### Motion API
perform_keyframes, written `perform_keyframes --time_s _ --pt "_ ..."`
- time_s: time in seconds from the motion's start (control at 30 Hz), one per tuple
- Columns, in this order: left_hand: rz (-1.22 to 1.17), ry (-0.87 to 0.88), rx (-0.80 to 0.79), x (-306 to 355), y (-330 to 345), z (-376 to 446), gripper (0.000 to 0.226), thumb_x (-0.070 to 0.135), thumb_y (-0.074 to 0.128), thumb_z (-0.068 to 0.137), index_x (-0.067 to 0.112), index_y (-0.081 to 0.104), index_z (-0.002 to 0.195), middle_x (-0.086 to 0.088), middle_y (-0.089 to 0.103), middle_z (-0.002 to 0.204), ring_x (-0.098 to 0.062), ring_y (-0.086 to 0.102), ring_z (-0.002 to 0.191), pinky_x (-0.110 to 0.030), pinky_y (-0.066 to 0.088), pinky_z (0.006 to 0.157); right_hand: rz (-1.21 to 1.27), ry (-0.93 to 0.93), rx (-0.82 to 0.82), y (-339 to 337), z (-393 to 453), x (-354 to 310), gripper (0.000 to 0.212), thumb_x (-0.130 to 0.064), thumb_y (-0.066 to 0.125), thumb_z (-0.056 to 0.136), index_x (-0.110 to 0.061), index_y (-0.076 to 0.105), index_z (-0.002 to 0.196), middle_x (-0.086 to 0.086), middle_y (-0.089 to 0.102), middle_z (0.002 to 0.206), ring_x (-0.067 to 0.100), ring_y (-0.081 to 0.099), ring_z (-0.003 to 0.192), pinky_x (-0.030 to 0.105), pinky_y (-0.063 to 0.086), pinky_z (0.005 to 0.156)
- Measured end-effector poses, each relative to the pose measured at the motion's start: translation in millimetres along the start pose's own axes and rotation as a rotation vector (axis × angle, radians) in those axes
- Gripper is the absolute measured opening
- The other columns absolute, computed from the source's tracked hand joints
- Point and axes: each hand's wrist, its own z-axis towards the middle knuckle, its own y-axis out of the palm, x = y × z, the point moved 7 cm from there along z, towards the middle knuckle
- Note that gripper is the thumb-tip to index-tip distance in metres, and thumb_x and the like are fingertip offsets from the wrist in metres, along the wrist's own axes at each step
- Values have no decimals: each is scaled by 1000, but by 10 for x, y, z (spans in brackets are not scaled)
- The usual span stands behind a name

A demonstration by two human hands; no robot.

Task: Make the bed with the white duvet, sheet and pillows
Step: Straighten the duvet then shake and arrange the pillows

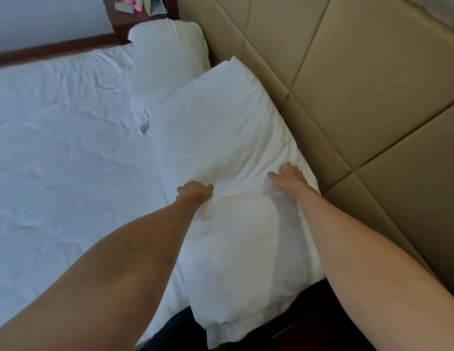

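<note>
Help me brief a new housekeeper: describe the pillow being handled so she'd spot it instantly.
Start at the beige padded headboard. Two white pillows lie along it; the handled pillow is the nearer one, overhanging the bed's edge. Unlike the far pillow, both hands press it: left hand, right hand.

A padded beige headboard (347,72), stitched into large panels by diagonal seams, fills the right side of the scene from near to far. At the far left, a dark reddish wooden frame (56,48) runs below a pale wall (43,16). On the far wooden nightstand (119,24) lie some blurred paper items (134,5), one with pink on it; what they are cannot be told.
</note>
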Motion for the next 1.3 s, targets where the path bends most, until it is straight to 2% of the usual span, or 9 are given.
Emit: perform_keyframes --time_s 0.23,0.47,0.57,0.8,0.9,1.03,1.13,1.23,1.3 --pt "161 250 60 254 -749 -155 35 23 53 90 5 51 119 -14 62 114 -32 62 106 -40 50 92 -7 -159 -155 -79 -62 -830 41 -35 58 92 -14 52 127 8 51 136 26 51 121 30 42 91" --pt "102 354 183 505 -1673 84 13 16 50 88 8 50 97 -10 60 86 -25 65 75 -34 46 74 -68 -313 -118 -422 164 -1927 30 -36 59 91 -19 57 115 6 57 128 24 54 113 32 43 87" --pt "82 336 213 439 -2048 460 11 16 50 87 9 48 96 -13 63 96 -30 65 93 -36 47 78 -131 -383 -138 -324 370 -2525 36 -37 58 92 -18 53 123 6 54 132 24 51 116 31 40 87" --pt "20 241 257 309 -2844 2011 30 24 50 94 9 50 119 -13 57 118 -33 57 109 -35 38 77 -149 -518 -89 220 1418 -3986 48 -35 57 94 -16 46 136 11 46 140 27 47 126 32 41 96" --pt "-31 168 229 252 -2950 2880 39 28 52 94 11 46 129 -15 55 124 -35 55 114 -38 41 82 -228 -517 -126 550 2023 -4381 67 -43 57 93 -23 30 150 10 26 158 29 21 146 44 27 116" --pt "-76 165 151 431 -2735 3818 60 33 58 92 15 32 143 -14 44 140 -35 44 130 -46 40 101 -301 -335 -203 965 2761 -4444 90 -69 52 85 -41 2 154 9 -4 164 37 -6 150 57 8 119" --pt "-25 195 209 639 -2624 4275 87 45 65 87 22 13 153 -9 24 154 -37 32 137 -53 33 104 -322 -280 -209 1270 3180 -4336 103 -74 58 78 -51 -12 149 9 -16 163 41 -11 148 64 6 116" --pt "125 262 130 825 -2327 4739 128 60 75 72 32 -21 152 -5 -15 163 -43 0 147 -65 15 112 -321 -276 -187 1462 3580 -4244 118 -71 69 70 -54 -22 144 12 -29 158 45 -16 146 70 9 113" --pt "212 275 68 860 -2052 5031 144 60 81 62 34 -31 147 -5 -24 161 -43 -6 147 -69 14 111 -380 -286 -131 1576 3783 -4195 129 -63 77 68 -54 -30 140 16 -36 154 46 -21 144 72 7 111"
